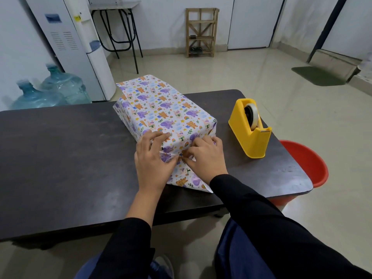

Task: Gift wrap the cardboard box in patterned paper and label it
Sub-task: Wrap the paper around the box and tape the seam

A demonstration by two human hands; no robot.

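Pinching patterned paper (pixel 161 109), right hand (pixel 205 160).

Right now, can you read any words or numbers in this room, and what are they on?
No text here is readable.
Blue label on the tall white appliance: too blurred to read.
Small yellow sticker beside it: too small to read.
Animal-patterned wrapping paper: pictures only.
Yellow plastic tape dispenser: no writing shows.

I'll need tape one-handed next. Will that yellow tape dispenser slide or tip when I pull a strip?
The yellow tape dispenser probably won't tip: its base is broad and sits flat on the table. It looks chunky, likely weighted, but the tabletop seems smooth, so a hard tug might slide it. It stands near the right edge, so pull gently.
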